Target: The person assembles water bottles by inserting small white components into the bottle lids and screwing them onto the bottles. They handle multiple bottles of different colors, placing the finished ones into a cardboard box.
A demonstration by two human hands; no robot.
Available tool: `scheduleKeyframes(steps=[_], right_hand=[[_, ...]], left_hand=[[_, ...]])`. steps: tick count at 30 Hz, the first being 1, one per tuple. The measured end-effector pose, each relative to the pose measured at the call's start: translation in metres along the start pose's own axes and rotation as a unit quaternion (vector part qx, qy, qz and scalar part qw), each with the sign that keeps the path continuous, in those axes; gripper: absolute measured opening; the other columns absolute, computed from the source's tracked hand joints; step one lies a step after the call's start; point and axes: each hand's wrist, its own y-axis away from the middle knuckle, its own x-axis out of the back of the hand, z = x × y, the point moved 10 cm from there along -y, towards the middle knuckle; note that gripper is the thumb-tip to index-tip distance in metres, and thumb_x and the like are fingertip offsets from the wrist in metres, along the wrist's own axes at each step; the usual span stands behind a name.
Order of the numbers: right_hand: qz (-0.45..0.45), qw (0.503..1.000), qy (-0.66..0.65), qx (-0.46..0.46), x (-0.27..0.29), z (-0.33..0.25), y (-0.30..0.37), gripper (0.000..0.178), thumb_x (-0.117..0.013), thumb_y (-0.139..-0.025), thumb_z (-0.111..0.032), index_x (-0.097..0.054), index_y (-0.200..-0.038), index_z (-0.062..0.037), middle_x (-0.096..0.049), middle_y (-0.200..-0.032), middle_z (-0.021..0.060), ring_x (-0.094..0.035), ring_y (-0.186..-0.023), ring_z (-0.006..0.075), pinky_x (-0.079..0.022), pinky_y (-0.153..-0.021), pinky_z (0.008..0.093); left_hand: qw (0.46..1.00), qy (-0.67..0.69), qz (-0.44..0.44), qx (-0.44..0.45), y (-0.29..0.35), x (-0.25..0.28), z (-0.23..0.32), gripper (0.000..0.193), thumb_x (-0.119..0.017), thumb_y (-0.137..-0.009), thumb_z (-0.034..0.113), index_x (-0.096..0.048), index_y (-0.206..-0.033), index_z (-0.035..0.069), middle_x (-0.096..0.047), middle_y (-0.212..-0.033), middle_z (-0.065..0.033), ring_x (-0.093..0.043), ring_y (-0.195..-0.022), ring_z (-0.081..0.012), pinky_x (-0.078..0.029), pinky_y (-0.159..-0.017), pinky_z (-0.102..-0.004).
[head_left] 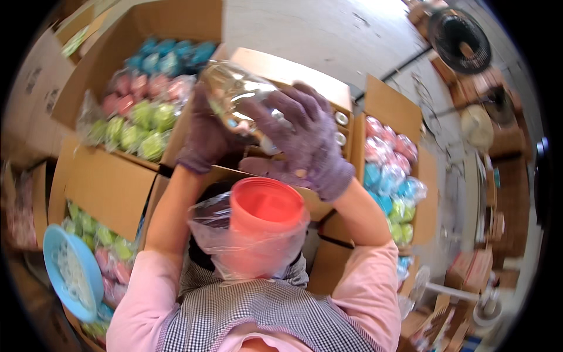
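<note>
Between left hand (206,132) and right hand (302,135), a transparent object (234,86).

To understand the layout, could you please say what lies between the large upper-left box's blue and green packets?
Pink packets lie between the blue packets and green packets, in the head view.

A black pedestal fan (459,40) stood at the upper right, its pole (404,66) slanting across the grey floor (281,26) — at the lower left, a light-blue basin (87,253) held a heap of translucent pieces (71,274).
</note>
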Motion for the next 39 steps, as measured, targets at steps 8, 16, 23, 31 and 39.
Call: scheduleKeyframes(steps=[8,16,23,31,39], right_hand=[[0.039,0.955,-0.291,-0.045,0.003,0.008,0.023,0.051,-0.067,-0.086,-0.024,-0.057,-0.135,-0.0124,-0.054,-0.137,0.0148,-0.055,-0.123,0.0306,-0.046,-0.102,0.0447],[0.151,0.797,-0.492,-0.317,0.017,0.080,0.071,0.038,-0.053,-0.103,-0.019,-0.055,-0.137,-0.0013,-0.060,-0.130,0.0098,-0.057,-0.121,0.0192,-0.046,-0.101,0.0333],[-0.021,0.849,-0.470,-0.241,-0.002,0.039,0.076,0.037,-0.071,-0.090,-0.030,-0.070,-0.111,0.0007,-0.070,-0.104,0.0181,-0.067,-0.099,0.0281,-0.053,-0.087,0.0375],[-0.342,0.719,-0.582,-0.163,-0.057,-0.029,0.085,0.041,-0.066,-0.093,-0.033,-0.068,-0.123,-0.0065,-0.071,-0.110,0.0122,-0.067,-0.101,0.0217,-0.052,-0.091,0.0331],[-0.462,0.798,-0.339,-0.185,-0.035,-0.039,0.078,0.046,-0.061,-0.095,-0.040,-0.065,-0.130,-0.0087,-0.069,-0.117,0.0157,-0.064,-0.112,0.0286,-0.048,-0.098,0.0369]], left_hand=[[0.974,-0.217,0.042,-0.045,0.001,0.005,0.020,0.084,-0.038,-0.095,0.072,-0.033,-0.153,0.011,-0.044,-0.149,-0.0146,-0.049,-0.133,-0.0309,-0.040,-0.113,-0.0485],[0.840,-0.538,-0.039,0.054,0.028,-0.012,-0.021,0.042,-0.051,-0.100,0.024,-0.052,-0.133,-0.001,-0.057,-0.133,-0.0139,-0.057,-0.117,-0.0250,-0.045,-0.105,-0.0338],[0.735,-0.676,0.033,-0.050,0.079,-0.062,-0.019,0.047,-0.053,-0.100,0.022,-0.051,-0.141,-0.001,-0.054,-0.141,-0.0151,-0.053,-0.128,-0.0258,-0.039,-0.110,-0.0363],[0.865,-0.458,0.142,-0.149,0.117,0.033,0.102,0.047,-0.051,-0.102,0.019,-0.046,-0.147,0.006,-0.054,-0.144,-0.0134,-0.055,-0.125,-0.0227,-0.040,-0.109,-0.0372],[0.969,-0.235,0.053,0.052,0.109,0.013,0.010,0.070,-0.044,-0.101,0.057,-0.039,-0.151,0.009,-0.048,-0.149,-0.0149,-0.051,-0.132,-0.0345,-0.042,-0.110,-0.0499]])
